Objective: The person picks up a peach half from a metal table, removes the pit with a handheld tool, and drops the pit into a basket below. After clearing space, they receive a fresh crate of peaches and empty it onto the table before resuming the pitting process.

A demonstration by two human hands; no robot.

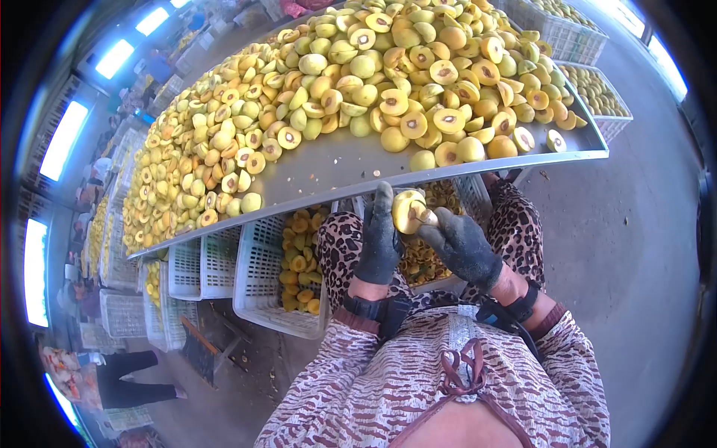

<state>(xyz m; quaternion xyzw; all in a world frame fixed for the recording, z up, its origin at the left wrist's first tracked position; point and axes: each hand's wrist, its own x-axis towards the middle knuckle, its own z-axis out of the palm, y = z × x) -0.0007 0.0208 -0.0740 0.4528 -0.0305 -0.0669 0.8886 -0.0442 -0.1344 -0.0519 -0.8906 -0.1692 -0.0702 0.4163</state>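
Just below the metal table's front edge, my left hand (381,237), in a dark glove, holds a halved yellow fruit (407,212) with its cut face showing. My right hand (461,245), also gloved, is closed at the fruit's right side around a small tool, whose tip meets the fruit; most of the tool is hidden by the fingers. Above both hands, a large heap of cut yellow fruit (336,82) covers much of the metal table (328,168). Beneath my hands is a crate of cut pieces (429,261).
White baskets hang below the table at the left, one holding fruit halves (299,261). Crates of fruit (597,89) stand at the upper right. A person (112,377) is at the lower left, near stacked crates (123,313). A folding stool (205,347) stands on the floor.
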